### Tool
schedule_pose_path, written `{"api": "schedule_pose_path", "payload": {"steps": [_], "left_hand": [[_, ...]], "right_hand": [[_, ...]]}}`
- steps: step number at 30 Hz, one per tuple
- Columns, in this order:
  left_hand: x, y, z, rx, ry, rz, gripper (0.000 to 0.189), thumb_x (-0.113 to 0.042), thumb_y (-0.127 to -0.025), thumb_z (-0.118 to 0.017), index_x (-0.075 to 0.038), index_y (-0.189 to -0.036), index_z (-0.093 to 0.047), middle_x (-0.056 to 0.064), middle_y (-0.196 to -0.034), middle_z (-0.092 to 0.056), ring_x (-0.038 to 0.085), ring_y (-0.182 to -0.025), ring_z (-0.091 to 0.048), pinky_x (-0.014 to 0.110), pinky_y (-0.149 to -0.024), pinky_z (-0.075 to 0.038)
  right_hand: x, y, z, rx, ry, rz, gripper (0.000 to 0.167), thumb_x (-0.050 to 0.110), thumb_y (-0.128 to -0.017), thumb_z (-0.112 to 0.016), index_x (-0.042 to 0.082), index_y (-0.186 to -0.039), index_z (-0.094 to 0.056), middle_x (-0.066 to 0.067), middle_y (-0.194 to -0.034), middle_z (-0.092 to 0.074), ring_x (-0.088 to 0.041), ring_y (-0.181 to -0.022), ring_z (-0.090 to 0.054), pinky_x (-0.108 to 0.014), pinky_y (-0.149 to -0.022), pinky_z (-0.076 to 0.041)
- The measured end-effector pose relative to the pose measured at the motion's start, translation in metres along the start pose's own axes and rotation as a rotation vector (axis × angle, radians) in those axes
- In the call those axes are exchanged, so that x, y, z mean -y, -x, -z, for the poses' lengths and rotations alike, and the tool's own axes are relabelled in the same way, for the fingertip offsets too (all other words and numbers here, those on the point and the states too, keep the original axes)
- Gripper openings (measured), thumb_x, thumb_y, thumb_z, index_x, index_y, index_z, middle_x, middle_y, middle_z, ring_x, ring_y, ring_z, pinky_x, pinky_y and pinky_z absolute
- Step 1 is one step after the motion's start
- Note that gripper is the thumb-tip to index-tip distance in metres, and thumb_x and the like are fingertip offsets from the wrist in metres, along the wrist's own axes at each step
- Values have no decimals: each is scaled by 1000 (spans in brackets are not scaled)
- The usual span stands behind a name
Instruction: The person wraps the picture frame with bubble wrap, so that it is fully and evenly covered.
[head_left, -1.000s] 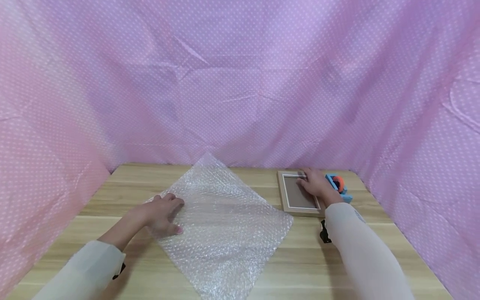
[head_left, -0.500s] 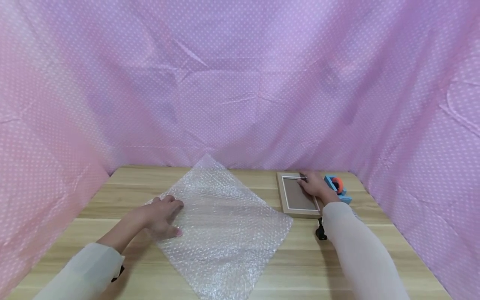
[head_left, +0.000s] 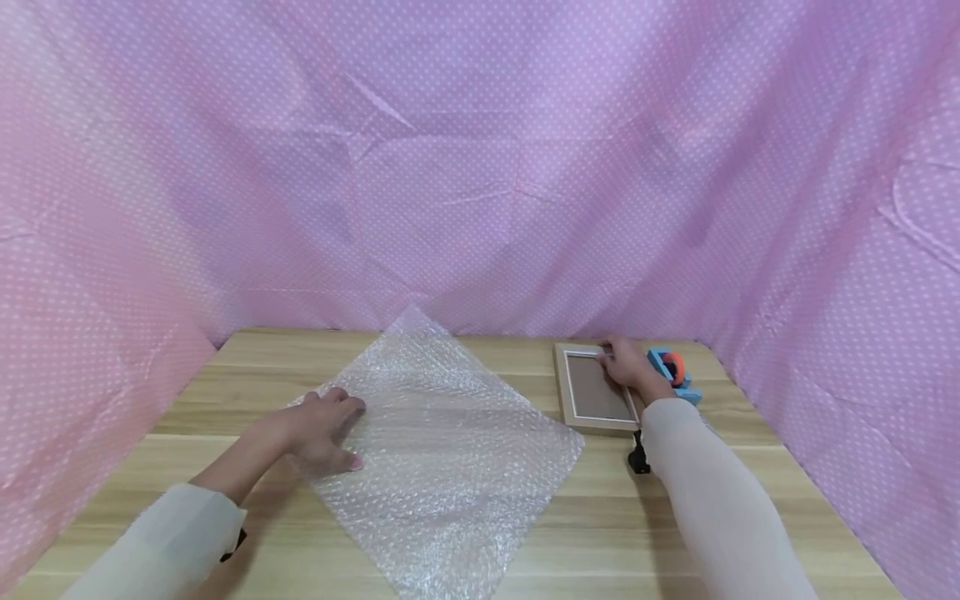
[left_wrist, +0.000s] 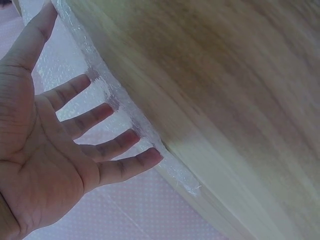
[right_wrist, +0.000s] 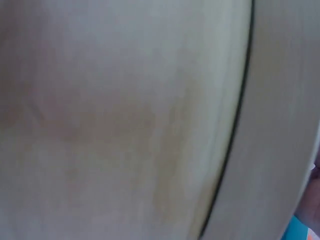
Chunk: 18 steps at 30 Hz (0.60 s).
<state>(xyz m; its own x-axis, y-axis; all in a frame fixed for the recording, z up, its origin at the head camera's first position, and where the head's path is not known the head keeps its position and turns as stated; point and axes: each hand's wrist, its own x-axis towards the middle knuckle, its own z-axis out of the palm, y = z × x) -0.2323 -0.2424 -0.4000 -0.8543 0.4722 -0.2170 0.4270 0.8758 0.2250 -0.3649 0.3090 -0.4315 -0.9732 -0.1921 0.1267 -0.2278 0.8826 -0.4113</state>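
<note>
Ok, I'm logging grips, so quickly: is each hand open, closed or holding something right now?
Left hand: open, fingers spread, touching the bubble wrap.
Right hand: closed, gripping the picture frame near its far edge.

Curtained-off work area: pink dotted cloth [head_left: 465, 192] surrounding wood-grain table [head_left: 225, 392].

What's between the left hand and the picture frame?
Mostly the bubble wrap, then a strip of bare tabletop before the picture frame, in the head view.
</note>
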Motion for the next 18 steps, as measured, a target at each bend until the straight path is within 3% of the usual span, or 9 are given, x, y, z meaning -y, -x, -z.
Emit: {"api": "schedule_pose_path", "payload": {"steps": [4,8,14,18], "left_hand": [[0,0,0,8,-9,-2,91,-60,-78,-81,-10,-147,-48,21,-144,-45,47,-117,-49,66,-88,-50],[0,-2,0,1,-19,-8,91,-60,-77,-82,-10,-146,-49,20,-142,-46,44,-113,-50,64,-88,-51],[-1,-2,0,-12,-16,-19,89,-58,-76,-84,-10,-143,-51,20,-140,-48,42,-109,-51,63,-87,-51],[-1,-2,0,-16,-21,-23,88,-58,-76,-84,-10,-142,-51,20,-139,-48,42,-108,-52,63,-87,-50]], "right_hand": [[1,-1,3,5,-1,-29,32,13,-106,-55,-12,-126,-56,-31,-123,-62,-46,-117,-58,-59,-102,-46],[3,0,11,-22,5,11,31,14,-106,-55,-11,-124,-54,-31,-117,-63,-46,-112,-59,-59,-98,-47],[12,2,35,-8,-20,62,31,13,-107,-53,-12,-125,-47,-36,-121,-58,-52,-119,-54,-62,-103,-43],[19,2,55,-4,-30,93,28,12,-107,-52,-8,-124,-44,-37,-122,-56,-52,-117,-54,-63,-99,-44]]}}
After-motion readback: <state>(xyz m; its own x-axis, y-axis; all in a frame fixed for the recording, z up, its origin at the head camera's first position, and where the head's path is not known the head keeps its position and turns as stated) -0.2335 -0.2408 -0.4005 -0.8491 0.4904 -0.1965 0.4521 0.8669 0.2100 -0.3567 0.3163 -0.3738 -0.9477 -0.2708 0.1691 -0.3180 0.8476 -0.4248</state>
